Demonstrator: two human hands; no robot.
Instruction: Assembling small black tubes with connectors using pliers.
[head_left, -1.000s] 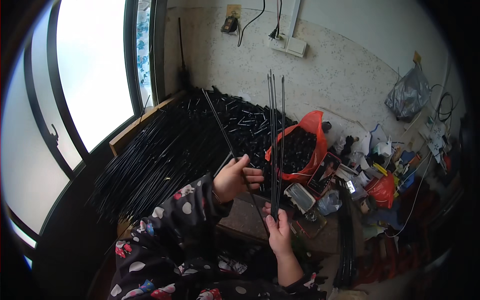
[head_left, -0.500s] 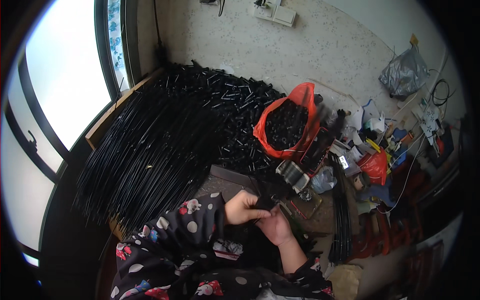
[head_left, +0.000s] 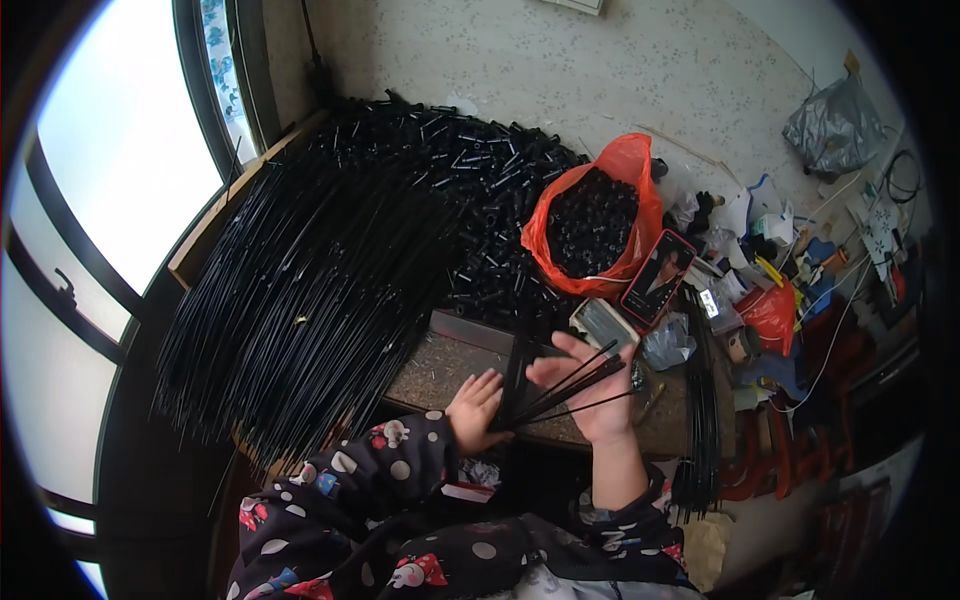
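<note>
Several thin black rods (head_left: 572, 396) fan out from beside my left hand across my right palm. My left hand (head_left: 474, 408) is flat, its fingers stretched out, and its thumb is by the rods' lower ends. My right hand (head_left: 600, 395) is open with fingers spread and palm up, the rods lying against it. A dark upright piece (head_left: 516, 375) stands between the hands, partly hidden. Behind my left hand is a speckled brown board (head_left: 440, 372) with a dark metal strip (head_left: 472, 331) along its far side.
Long black rods (head_left: 290, 300) cover the left side. Short black tubes (head_left: 480, 170) are heaped behind. A red bag (head_left: 540, 245) holds small black parts. Beside it are a phone (head_left: 660, 275), a clear-lidded box (head_left: 605, 325) and a grey plastic bag (head_left: 668, 345). More rods (head_left: 702, 440) stand right.
My hands were together around a dark piece; they are now apart and opened. My right hand has moved up and right, and the fanned rods show against it.
</note>
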